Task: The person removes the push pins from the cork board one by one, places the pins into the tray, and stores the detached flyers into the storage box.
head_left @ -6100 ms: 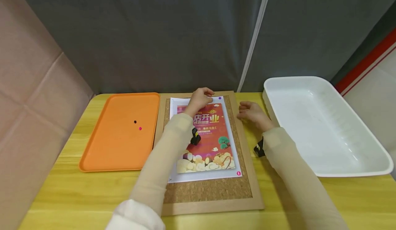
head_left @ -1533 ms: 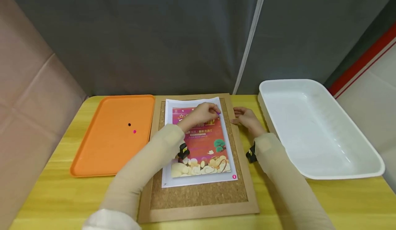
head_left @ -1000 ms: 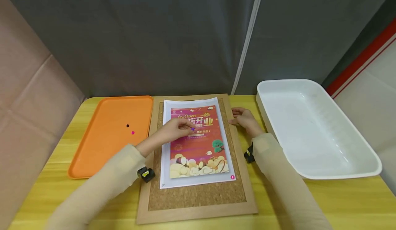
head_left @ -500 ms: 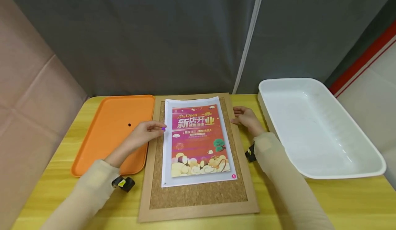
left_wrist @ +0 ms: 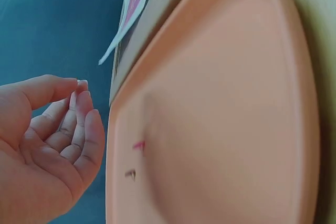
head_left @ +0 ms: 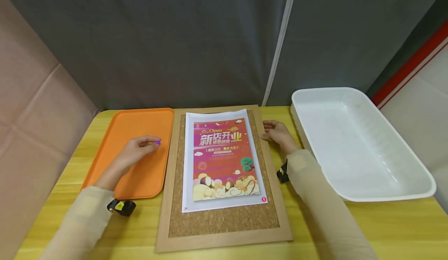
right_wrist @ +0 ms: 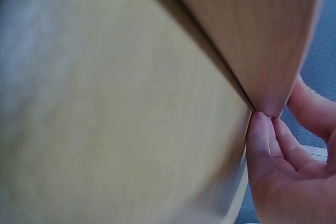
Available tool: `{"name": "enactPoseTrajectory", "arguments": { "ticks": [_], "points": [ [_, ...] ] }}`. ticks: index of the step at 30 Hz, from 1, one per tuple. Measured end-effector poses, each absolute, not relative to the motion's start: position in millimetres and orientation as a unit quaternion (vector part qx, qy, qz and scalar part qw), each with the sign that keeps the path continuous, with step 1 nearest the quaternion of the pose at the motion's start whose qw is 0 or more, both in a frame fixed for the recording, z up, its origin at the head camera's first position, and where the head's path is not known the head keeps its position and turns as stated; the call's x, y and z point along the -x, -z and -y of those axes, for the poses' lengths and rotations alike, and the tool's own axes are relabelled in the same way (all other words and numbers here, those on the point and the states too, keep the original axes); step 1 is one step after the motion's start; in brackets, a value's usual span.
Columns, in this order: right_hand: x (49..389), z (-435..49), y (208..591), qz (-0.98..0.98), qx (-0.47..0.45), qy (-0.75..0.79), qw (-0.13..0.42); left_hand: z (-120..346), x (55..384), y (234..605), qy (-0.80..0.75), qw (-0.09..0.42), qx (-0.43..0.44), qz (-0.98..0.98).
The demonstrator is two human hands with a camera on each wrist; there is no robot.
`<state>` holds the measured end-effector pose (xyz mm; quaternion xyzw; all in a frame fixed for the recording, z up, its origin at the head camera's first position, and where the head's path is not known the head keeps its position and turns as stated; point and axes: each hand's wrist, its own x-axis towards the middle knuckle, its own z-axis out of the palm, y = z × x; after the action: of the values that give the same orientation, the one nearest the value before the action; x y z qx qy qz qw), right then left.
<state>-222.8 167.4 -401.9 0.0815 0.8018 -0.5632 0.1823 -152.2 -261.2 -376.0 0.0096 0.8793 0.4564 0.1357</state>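
Note:
Over the orange tray, my left hand pinches a purple push pin between thumb and fingertips; the fingers hide the pin in the left wrist view. On the tray lie a pink push pin and a dark push pin, both behind the hand in the head view. My right hand grips the right edge of a wood-framed cork board, thumb at its upper face, fingertips at its side. A red poster on white paper lies on the cork, with a pink pin at its lower right corner.
To the right stands a deep white plastic tub on the yellow wooden table. A grey curtain rises behind the table, and a pinkish padded wall stands at the left.
The purple pin has come out of the poster's upper right corner. My left hand has carried it leftward across the poster to above the tray. The right hand stays at the board's edge.

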Motion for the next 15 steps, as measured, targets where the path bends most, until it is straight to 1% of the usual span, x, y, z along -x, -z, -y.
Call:
{"name": "enactPoseTrajectory", "arguments": {
  "ticks": [11,15],
  "points": [
    [223,-167,402,-0.801,-0.082,0.566,0.177,294,155,387,-0.434,0.117,0.022,-0.893],
    [222,-167,403,-0.804,-0.078,0.563,0.176,302,155,391,-0.425,0.121,0.036,-0.897]
  ]
}}
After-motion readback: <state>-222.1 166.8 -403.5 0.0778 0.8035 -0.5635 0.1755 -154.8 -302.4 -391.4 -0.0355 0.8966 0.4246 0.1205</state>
